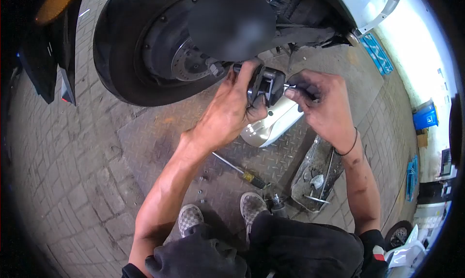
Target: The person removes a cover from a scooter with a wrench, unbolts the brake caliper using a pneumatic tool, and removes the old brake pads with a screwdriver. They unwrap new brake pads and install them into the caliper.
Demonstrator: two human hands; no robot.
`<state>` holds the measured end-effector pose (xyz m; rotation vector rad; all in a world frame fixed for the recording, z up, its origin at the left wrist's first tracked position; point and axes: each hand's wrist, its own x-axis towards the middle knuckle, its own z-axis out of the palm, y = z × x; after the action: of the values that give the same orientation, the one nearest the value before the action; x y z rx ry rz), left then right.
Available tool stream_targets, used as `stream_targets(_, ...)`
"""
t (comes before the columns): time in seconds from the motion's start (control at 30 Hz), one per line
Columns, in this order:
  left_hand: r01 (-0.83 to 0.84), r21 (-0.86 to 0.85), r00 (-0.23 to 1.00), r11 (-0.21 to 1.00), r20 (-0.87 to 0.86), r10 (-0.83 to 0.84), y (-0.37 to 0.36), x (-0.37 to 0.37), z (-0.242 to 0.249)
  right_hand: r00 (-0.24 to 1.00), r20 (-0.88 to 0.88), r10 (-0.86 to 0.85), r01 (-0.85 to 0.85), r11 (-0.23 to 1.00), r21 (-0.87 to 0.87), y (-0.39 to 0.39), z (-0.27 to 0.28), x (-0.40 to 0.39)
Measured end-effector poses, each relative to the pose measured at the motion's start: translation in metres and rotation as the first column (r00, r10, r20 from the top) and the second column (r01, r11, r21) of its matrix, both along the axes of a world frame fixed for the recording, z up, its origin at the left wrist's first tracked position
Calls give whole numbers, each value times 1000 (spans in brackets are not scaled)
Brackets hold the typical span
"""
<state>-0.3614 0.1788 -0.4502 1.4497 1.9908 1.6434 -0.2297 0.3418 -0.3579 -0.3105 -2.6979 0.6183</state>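
In front of the wheel, my left hand (235, 96) is closed round a black brake caliper (272, 85) with a slot through its middle. My right hand (322, 96) is closed at the caliper's right side, its thumb and fingertips pinching a small shiny metal pin (289, 86) against it. Most of the pin is hidden by the fingers. Just beyond my left hand stands the scooter-type wheel (126, 50) with its drilled brake disc (186, 62). Under the hands lies a glossy pale body panel (266, 132).
A screwdriver (247, 175) and small bolts (202, 200) lie on the metal floor plate (160, 128). To the right sits a dirty metal tray (302, 188) with loose parts in it. A blue bin (426, 115) stands by the right wall. My shoes (253, 208) are close below.
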Motion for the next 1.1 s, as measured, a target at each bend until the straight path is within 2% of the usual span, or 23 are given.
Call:
stream_targets(0.03,9,3,1000,1000,-16,-9,0,0,-1,1000,6,2,-2,1000,-5,-1,-2,0)
stream_targets(0.1,23,8,999,1000,-38,-23,1,0,1,985,-106,134,-108,969,221,-1,-3,-3)
stream_targets(0.23,-28,-14,997,1000,-68,27,1,2,1,992,-95,85,-64,977,206,1,-18,-5)
stream_targets(0.3,-17,-40,996,999,-88,14,1,1,-2,977,-181,112,-20,893,449,7,-30,-4)
stream_targets(0.33,-33,-41,994,999,-109,29,1,0,-5,968,-245,48,16,968,252,2,-35,-7)
stream_targets(0.4,-71,-80,986,994,-159,58,4,-3,-11,993,-91,-75,83,993,80,4,-35,-10)
stream_targets(0.47,-32,-60,985,998,-170,21,2,-3,-10,964,177,201,-147,950,-277,24,-12,-6)
stream_targets(0.5,34,-6,988,999,-153,-34,-1,-6,-11,932,175,318,-199,851,-487,31,-19,0)
stream_targets(0.57,133,39,982,990,-141,-127,-8,-14,-14,859,147,491,-160,530,-833,44,-31,13)
stream_targets(0.6,167,33,977,985,-142,-160,-12,-19,-15,970,53,237,-136,712,-689,21,-53,22)
stream_targets(0.63,28,56,921,998,-390,-4,-21,-51,-46,987,144,71,22,828,-560,11,-68,35)
stream_targets(0.67,-104,112,782,988,-605,151,-26,-68,-64,968,227,-104,194,886,-421,0,-83,49)
stream_targets(0.7,-102,105,782,989,-606,145,-25,-57,-56,945,327,-15,90,972,-216,6,-115,64)
stream_targets(0.73,-42,143,999,989,2,42,-24,-37,-41,952,287,110,-81,990,-112,14,-168,88)
stream_targets(0.77,-21,208,793,978,600,-110,-23,-28,-30,812,566,143,-156,987,-25,12,-196,113)
stream_targets(0.8,-40,130,886,991,463,-25,-27,-37,-43,874,455,171,-197,980,11,2,-229,145)
stream_targets(0.83,-82,56,949,995,308,61,-30,-45,-55,638,755,152,-227,974,-5,-7,-240,157)
stream_targets(0.87,-81,27,989,996,123,77,-28,-43,-58,683,715,149,-225,974,12,-16,-252,167)
stream_targets(0.93,2,214,890,977,444,-99,-16,-24,-29,703,695,147,-253,966,52,-23,-277,182)
stream_targets(0.97,-11,436,521,900,771,-367,-10,-6,-6,679,719,145,-278,958,70,-24,-285,186)
stream_targets(1.0,58,400,650,915,680,-339,-8,-2,4,695,706,139,-282,955,90,-22,-285,190)
stream_targets(1.03,61,409,664,910,664,-343,-5,-7,5,700,693,171,-293,954,61,-20,-284,193)
stream_targets(1.1,165,363,850,917,419,-319,-1,-12,1,707,678,202,-308,951,37,-10,-278,190)
